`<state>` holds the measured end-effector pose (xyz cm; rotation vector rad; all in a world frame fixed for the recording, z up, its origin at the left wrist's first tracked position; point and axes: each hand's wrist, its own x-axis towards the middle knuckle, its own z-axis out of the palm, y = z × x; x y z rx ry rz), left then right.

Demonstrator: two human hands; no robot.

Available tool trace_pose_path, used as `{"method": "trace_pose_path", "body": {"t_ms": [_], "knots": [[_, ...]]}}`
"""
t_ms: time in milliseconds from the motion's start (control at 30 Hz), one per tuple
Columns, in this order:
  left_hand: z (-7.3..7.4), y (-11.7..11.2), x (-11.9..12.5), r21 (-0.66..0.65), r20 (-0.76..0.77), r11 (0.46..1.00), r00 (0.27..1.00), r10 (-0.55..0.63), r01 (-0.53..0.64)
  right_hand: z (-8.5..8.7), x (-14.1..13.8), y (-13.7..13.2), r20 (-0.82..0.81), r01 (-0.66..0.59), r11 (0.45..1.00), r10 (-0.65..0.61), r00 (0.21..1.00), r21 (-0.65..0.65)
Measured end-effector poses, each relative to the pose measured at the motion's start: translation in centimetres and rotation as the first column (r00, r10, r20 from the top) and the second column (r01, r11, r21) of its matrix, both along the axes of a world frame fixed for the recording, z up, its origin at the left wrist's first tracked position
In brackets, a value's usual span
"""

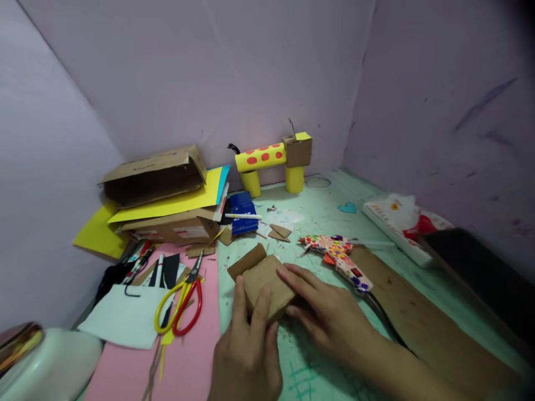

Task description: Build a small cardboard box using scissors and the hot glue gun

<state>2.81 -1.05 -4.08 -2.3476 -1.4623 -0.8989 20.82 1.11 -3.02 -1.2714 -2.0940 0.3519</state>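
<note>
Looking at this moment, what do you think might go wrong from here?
The glue gun lies near the right hand; if its nozzle is hot, a stray finger might get burned. Its cable runs close to the right forearm, so a sweep of that arm could drag the gun. The cardboard box, held also by the left hand, might dent if squeezed hard.
</note>
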Motion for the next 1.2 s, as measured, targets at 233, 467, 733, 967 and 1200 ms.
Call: {"method": "trace_pose_path", "body": {"t_ms": [233, 467, 733, 967, 1200], "knots": [[-0.1, 0.3, -0.2, -0.013, 0.017, 1.0, 1.0, -0.023, 0.023, -0.1, 0.0, 0.2, -0.016, 0.005, 1.0, -0.005, 1.0, -0.017], [0.5, 0.2, -0.7, -0.066, -0.043, 0.996, 0.997, -0.06, 0.058, 0.7, 0.1, 0.1, 0.001, -0.003, 0.993, 0.003, 1.0, -0.117], [0.9, 0.4, -0.9, -0.083, -0.069, 0.994, 0.994, -0.083, 0.077, 1.4, 0.2, 0.1, -0.032, 0.01, 0.984, -0.015, 0.999, -0.178], [1.0, 0.3, -0.9, -0.114, -0.039, 0.989, 0.995, -0.097, 0.092, 1.7, 0.3, 0.3, -0.065, 0.016, 0.986, -0.027, 0.998, -0.165], [1.1, 0.5, -1.0, -0.108, -0.022, 0.99, 0.996, -0.091, 0.088, 1.8, 0.4, 0.1, -0.082, -0.01, 0.986, -0.004, 0.997, -0.164]]}}
